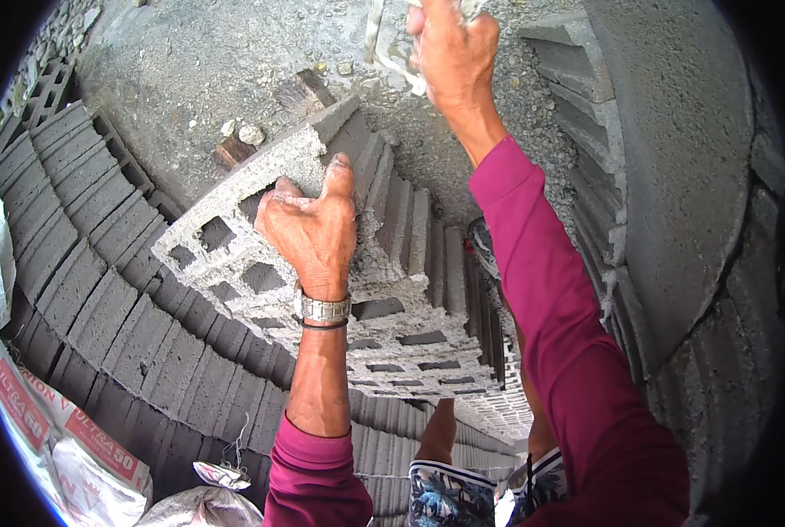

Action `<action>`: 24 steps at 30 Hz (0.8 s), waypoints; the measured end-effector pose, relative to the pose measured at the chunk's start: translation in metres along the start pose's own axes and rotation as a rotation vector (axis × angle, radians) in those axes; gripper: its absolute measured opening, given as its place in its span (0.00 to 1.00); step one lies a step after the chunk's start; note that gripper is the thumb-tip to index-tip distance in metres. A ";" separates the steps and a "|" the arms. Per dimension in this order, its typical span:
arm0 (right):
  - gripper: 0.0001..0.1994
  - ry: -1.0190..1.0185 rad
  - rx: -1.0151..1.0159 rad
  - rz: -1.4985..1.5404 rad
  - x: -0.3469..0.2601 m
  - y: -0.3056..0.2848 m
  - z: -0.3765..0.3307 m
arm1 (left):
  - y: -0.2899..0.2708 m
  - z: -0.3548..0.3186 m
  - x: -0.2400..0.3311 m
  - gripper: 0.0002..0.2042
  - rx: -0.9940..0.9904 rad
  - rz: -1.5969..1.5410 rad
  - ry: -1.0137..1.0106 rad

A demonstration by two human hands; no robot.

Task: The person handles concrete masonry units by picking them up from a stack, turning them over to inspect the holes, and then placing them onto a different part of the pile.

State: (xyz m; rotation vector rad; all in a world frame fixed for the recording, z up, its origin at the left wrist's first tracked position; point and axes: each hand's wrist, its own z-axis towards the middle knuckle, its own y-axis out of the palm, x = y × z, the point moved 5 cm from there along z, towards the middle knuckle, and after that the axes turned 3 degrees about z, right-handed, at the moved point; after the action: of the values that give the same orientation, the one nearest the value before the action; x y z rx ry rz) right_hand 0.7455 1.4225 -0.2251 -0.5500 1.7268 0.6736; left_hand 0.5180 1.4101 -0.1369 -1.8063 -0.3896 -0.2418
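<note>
My left hand (313, 228) is closed on the rough upper edge of a grey hollow concrete block (278, 162). Its thumb lies along the edge, and the other fingers curl into a hollow, partly out of sight. More hollow blocks (449, 373) are stacked below in a row running toward my legs. Beyond the block, at the top of the view, my right hand (458, 57) is held out over the rough ground, fingers curled and somewhat blurred. Something whitish shows at its fingers, cut off by the frame. A pale, bent strip (397, 66) appears beside that hand.
Long rows of stacked concrete blocks (151, 347) curve along the left. Printed sacks (67, 430) lie at the lower left. Wood pieces (306, 91) and stones (252, 134) sit on the gritty ground. More blocks (586, 132) and a smooth grey concrete surface (682, 158) border the right.
</note>
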 end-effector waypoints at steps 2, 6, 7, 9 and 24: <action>0.18 -0.008 0.074 -0.104 0.013 0.005 0.000 | 0.000 0.000 0.005 0.30 0.028 0.032 0.003; 0.22 0.275 0.162 -0.032 0.077 -0.003 -0.012 | 0.009 0.000 0.011 0.30 0.016 0.026 0.000; 0.23 0.263 0.174 -0.024 0.075 -0.003 -0.013 | 0.009 0.000 0.008 0.30 0.023 0.024 0.000; 0.24 0.117 0.081 -0.229 0.065 -0.013 -0.010 | 0.011 0.003 0.006 0.31 0.034 0.016 -0.001; 0.25 0.175 0.060 -0.303 0.059 -0.010 -0.040 | -0.001 0.003 0.008 0.30 0.043 0.030 -0.022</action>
State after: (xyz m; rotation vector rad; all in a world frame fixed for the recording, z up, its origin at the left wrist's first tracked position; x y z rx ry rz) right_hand 0.7096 1.3862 -0.2767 -0.8286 1.7702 0.3663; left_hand 0.5248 1.4148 -0.1337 -1.7728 -0.3803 -0.1918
